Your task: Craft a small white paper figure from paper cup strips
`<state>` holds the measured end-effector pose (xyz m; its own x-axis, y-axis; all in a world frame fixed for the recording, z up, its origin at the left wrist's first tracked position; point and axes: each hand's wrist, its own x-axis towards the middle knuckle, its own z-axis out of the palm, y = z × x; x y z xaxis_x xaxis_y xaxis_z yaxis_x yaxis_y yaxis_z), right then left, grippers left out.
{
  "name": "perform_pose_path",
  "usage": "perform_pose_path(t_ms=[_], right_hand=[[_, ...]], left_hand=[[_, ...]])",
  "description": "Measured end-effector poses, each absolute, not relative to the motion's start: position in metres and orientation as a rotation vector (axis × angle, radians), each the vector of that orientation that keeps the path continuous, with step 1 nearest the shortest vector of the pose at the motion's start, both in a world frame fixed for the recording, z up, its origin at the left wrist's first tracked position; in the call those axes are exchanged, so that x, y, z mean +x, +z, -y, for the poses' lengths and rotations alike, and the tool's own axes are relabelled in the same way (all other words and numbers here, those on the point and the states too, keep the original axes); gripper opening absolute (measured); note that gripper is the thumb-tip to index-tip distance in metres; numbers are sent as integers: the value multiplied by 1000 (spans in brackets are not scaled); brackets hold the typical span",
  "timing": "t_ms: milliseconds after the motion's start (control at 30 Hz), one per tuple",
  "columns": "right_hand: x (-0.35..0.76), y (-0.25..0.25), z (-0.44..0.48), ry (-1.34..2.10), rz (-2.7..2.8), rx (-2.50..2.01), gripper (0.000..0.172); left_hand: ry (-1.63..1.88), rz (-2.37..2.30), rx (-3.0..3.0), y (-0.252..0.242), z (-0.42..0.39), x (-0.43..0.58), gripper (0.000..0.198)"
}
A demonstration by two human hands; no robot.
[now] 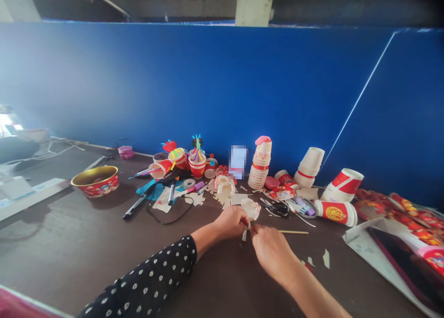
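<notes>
My left hand (233,221) and my right hand (272,247) come together over the table, both with fingers pinched. A narrow white paper strip (244,235) shows between their fingertips, its lower end hanging free. Just beyond the fingers is a cut white paper cup piece (252,208) with a ragged, pinkish edge; whether my left fingers touch it I cannot tell. Behind it lie similar cut cup pieces (226,188). A thin wooden stick (294,232) reaches out to the right from behind my right hand, and small paper scraps (326,258) are scattered farther right.
Stacked paper cups (262,165) stand before the blue partition (222,86). A gold-lined red bowl (96,181) is at left, near markers (138,204) and decorated red cups (197,165). A lying cup (335,212) and a tablet-like dark device (405,265) occupy the right.
</notes>
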<state>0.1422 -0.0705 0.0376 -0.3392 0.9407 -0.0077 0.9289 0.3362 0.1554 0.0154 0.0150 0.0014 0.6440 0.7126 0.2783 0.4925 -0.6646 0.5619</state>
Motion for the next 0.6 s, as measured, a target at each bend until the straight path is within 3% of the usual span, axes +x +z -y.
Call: perform_pose_path(t_ms=[600], right_hand=[[150, 45, 74, -8, -2519, 1811, 42]], left_hand=[[624, -832, 2568, 6, -14, 15, 8]])
